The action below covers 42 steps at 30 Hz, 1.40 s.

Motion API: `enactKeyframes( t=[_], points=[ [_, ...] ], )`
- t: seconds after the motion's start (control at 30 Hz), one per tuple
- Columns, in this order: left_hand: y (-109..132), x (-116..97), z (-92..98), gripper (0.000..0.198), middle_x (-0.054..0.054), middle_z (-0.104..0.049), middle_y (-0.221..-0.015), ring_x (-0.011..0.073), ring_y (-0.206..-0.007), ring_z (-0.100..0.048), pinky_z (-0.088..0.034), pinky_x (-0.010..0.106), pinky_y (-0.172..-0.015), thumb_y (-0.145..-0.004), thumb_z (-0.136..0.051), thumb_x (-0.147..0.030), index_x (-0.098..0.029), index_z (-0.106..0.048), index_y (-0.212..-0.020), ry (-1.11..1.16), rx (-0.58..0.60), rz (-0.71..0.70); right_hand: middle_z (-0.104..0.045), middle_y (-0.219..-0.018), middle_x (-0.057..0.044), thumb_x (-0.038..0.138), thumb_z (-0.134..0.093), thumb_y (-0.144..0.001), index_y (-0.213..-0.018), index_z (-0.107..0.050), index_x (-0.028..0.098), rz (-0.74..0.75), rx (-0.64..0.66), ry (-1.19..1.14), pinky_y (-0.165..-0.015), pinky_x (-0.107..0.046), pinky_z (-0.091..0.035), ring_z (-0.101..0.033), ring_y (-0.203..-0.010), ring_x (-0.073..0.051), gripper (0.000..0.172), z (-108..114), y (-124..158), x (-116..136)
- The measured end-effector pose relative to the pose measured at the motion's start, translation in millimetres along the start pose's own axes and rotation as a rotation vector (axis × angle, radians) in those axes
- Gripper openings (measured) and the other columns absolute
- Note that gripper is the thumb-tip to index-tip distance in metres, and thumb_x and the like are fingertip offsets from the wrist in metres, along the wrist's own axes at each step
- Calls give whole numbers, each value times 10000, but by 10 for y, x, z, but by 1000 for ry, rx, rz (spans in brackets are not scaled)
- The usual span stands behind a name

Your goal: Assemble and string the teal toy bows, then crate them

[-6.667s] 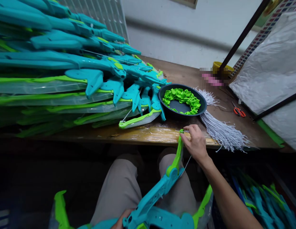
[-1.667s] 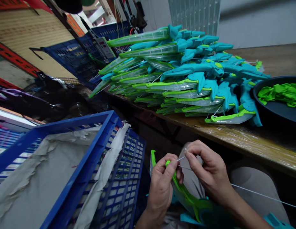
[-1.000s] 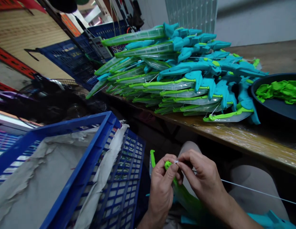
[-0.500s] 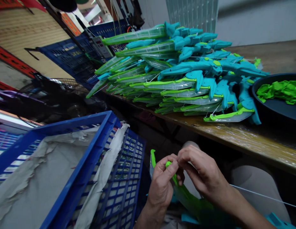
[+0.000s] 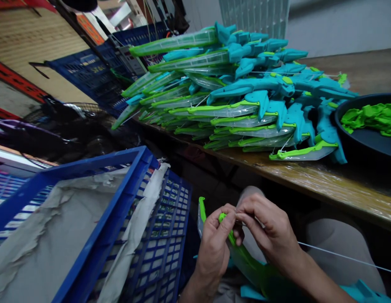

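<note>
Low over my lap, I hold a toy bow with a lime green limb point(image 5: 247, 259) and turquoise parts point(image 5: 252, 292). My left hand point(image 5: 214, 235) is closed round the limb's green tip, thumb pressed on top. Touching it, my right hand point(image 5: 265, 223) pinches with thumb and forefinger right at that tip. A thin white string point(image 5: 340, 253) runs from the lower right, passes behind my right wrist and lines up with the pinch; its end is hidden by my fingers. Another green bow tip point(image 5: 202, 210) shows left of my left hand.
Many similar bows point(image 5: 252, 88) are heaped on a wooden bench point(image 5: 309, 176) ahead. At its right stands a dark round basin point(image 5: 365, 143) with green pieces point(image 5: 372, 118). To my left is a blue plastic crate point(image 5: 141, 158) lined with grey cloth point(image 5: 78, 223).
My right thumb has come forward to meet the forefinger at the bow tip. My left hand and the bow stay almost where they were; the view has shifted slightly.
</note>
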State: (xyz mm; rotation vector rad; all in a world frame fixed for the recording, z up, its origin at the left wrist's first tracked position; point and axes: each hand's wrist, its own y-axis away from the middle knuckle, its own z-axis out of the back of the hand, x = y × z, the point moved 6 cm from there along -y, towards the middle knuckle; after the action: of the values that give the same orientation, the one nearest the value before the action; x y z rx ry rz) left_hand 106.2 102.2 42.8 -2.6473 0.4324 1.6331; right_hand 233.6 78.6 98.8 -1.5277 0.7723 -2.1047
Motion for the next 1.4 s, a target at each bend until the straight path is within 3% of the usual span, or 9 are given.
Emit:
enactKeyframes(
  t=[0.17,0.33,0.6,0.73,0.8,1.03,1.2,1.4],
  points=[
    [-8,32,23,402,-41,-514,-638,63,-507,-478,-398,174,-444,-727,-920,-468,-136,-695,-746,22,-53,34,-653,-950,-80,57,-526,-1018,-1103,-668,167,71,31,30,-726,-285,-562,-637,-842,-167,199,-31,61,12],
    [-14,59,-6,476,-56,-482,-567,61,-481,-445,-379,173,-432,-690,-938,-506,-137,-638,-710,8,-67,69,-650,-896,-70,38,-514,-1010,-1051,-619,164,136,3,133,-699,-291,-529,-601,-797,-172,169,-54,104,-2],
    [-65,64,-63,520,-55,-450,-592,60,-492,-407,-364,185,-435,-729,-899,-553,-145,-580,-683,-27,-12,75,-610,-814,4,118,-470,-1057,-925,-570,207,-131,-127,-17,-625,-204,-516,-621,-684,-110,188,18,113,-77],
    [-74,58,-78,515,-56,-446,-579,60,-487,-410,-352,176,-436,-743,-890,-547,-151,-570,-665,-31,-17,63,-633,-903,-12,171,-560,-1032,-1081,-612,206,-102,-97,-16,-691,-225,-547,-629,-760,-126,79,62,88,-37],
    [-75,57,-71,496,-53,-470,-590,64,-489,-429,-361,175,-439,-727,-906,-529,-156,-580,-684,-20,-37,53,-651,-929,-18,162,-629,-1001,-1150,-623,202,-55,-55,22,-710,-232,-545,-626,-790,-133,155,58,79,-23],
    [-71,62,-72,464,-43,-490,-616,66,-490,-458,-371,166,-425,-738,-891,-529,-148,-629,-706,-73,-23,49,-634,-793,-3,158,-580,-1046,-1001,-653,189,-12,48,86,-652,-249,-515,-627,-711,-135,91,40,65,-27],
    [-82,51,-122,481,-42,-461,-598,63,-496,-430,-352,159,-428,-764,-869,-525,-145,-596,-654,-92,-6,42,-580,-778,-4,153,-519,-1063,-913,-568,196,-13,93,198,-623,-262,-469,-581,-687,-137,164,54,121,-11],
    [-99,77,-128,489,-54,-438,-575,62,-489,-409,-354,169,-439,-762,-874,-526,-151,-572,-677,-70,9,61,-555,-801,-6,119,-484,-999,-885,-495,196,10,90,405,-617,-292,-429,-547,-686,-142,137,159,167,57]
  ],
)
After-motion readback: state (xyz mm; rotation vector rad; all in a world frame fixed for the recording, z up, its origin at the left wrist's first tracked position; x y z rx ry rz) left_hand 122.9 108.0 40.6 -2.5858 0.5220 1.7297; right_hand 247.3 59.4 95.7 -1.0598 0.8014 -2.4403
